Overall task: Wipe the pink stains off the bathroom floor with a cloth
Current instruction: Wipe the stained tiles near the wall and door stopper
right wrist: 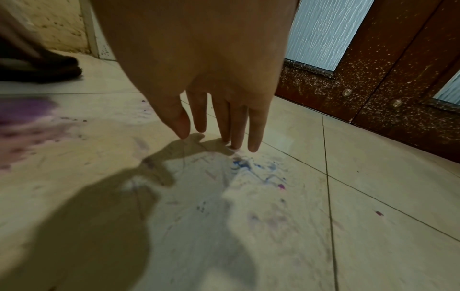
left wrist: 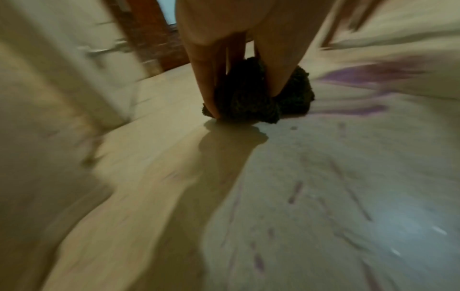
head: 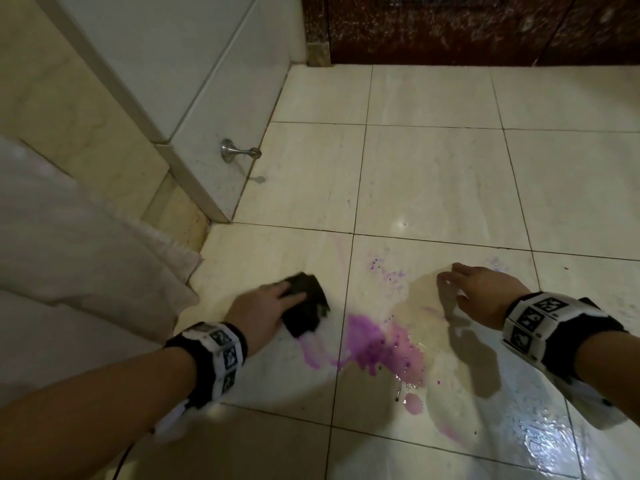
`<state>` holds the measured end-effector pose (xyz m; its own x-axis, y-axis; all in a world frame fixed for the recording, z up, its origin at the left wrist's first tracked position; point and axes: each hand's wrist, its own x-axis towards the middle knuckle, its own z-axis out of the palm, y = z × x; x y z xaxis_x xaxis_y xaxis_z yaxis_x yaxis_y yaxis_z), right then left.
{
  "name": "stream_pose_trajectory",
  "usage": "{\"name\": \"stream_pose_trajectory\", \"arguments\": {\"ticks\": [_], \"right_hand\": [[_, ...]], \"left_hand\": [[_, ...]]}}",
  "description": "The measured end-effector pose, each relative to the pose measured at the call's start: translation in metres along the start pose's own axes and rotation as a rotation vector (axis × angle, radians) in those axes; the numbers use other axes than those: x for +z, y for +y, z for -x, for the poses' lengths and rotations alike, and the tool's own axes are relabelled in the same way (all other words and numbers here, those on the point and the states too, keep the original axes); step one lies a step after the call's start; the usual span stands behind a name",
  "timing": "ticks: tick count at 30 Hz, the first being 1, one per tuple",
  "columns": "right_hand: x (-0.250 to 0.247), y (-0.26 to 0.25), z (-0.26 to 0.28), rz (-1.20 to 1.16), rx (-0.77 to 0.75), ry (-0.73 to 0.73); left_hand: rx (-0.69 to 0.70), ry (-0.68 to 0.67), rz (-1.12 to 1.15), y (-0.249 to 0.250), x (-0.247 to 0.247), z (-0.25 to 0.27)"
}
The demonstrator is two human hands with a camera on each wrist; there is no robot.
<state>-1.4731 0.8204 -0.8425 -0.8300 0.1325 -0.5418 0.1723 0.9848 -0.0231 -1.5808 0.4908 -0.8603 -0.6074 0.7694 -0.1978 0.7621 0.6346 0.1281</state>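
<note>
A purple-pink stain (head: 377, 344) spreads over the cream floor tiles (head: 433, 178), with smaller blots (head: 414, 403) nearer me. My left hand (head: 263, 306) grips a dark bunched cloth (head: 308, 308) and presses it on the floor just left of the stain. In the left wrist view the thumb and fingers (left wrist: 242, 102) pinch the cloth (left wrist: 296, 94), with the stain (left wrist: 368, 74) to its right. My right hand (head: 478, 292) is spread, fingertips (right wrist: 254, 145) on the floor right of the stain (right wrist: 22, 110). It holds nothing.
A metal door stopper (head: 239, 152) sticks out of the white wall at the left. Pale fabric (head: 69, 254) lies at the far left. A brown wooden door (head: 485, 26) closes the far side. Wet glossy floor (head: 547, 438) lies lower right. Blue specks (right wrist: 241, 165) mark the tile.
</note>
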Motion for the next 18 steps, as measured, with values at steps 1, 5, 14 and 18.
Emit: {"name": "stream_pose_trajectory", "arguments": {"ticks": [1,5,14,18], "right_hand": [[-0.001,-0.001,-0.001,-0.004,0.005,-0.001],[-0.002,-0.005,-0.004,0.028,0.000,-0.009],[-0.002,-0.009,-0.004,0.036,-0.002,-0.011],[-0.004,-0.012,-0.004,0.036,0.007,-0.016]], "left_hand": [[-0.154,0.013,-0.009,-0.015,-0.003,-0.001],[-0.661,-0.241,-0.075,-0.072,-0.012,0.016],[-0.428,-0.329,-0.125,-0.016,0.007,0.068],[-0.204,-0.474,-0.063,0.024,0.014,0.082]]}}
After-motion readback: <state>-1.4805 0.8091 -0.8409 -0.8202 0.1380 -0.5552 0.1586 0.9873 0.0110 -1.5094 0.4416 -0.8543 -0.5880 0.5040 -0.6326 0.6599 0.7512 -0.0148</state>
